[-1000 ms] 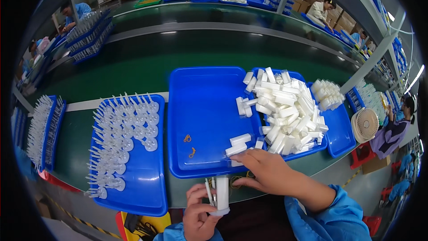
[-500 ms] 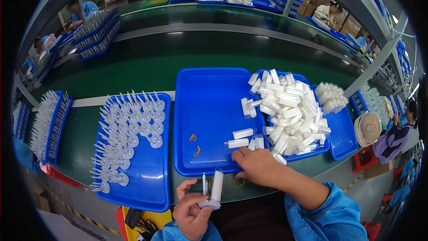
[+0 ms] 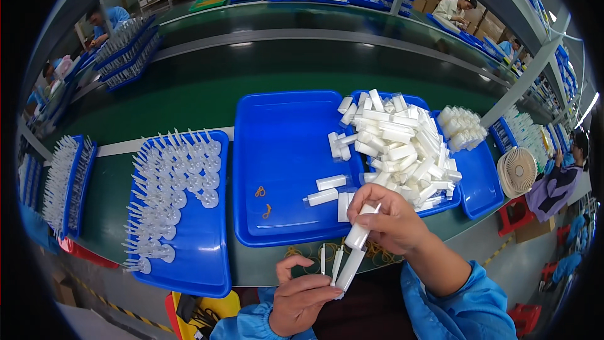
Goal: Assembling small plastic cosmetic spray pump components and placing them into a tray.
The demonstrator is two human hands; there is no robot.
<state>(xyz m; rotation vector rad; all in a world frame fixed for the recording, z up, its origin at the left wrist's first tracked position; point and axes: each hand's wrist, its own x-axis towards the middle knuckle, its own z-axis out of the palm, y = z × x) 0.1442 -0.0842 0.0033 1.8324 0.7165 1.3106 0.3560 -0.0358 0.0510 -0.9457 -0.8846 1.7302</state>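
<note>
Low in front of me, my left hand (image 3: 305,296) closes round the bottom of a thin-stemmed translucent plastic piece (image 3: 337,264). A white oblong block (image 3: 350,271) with a clear sleeve stands tilted in the same grip. My right hand (image 3: 396,223) pinches another white sleeved block (image 3: 358,234) just above it; the two blocks meet or overlap, and I cannot tell whether they touch. Nearest to the right hand is a blue tray (image 3: 459,195) heaped with white blocks (image 3: 402,141). Left of that lies a blue tray (image 3: 283,151) with several loose blocks and two orange rubber bands (image 3: 260,192).
At the left, a blue tray (image 3: 201,245) holds rows of clear stemmed pieces (image 3: 170,182). Yellow rubber bands (image 3: 377,253) lie at the bench's near edge. A beige fan (image 3: 518,169) stands at the right, near a metal post (image 3: 525,82). Other people work across the green bench.
My right hand has come back from the tray edge with a white block and is now at the piece in my left hand. My left hand has shifted slightly right.
</note>
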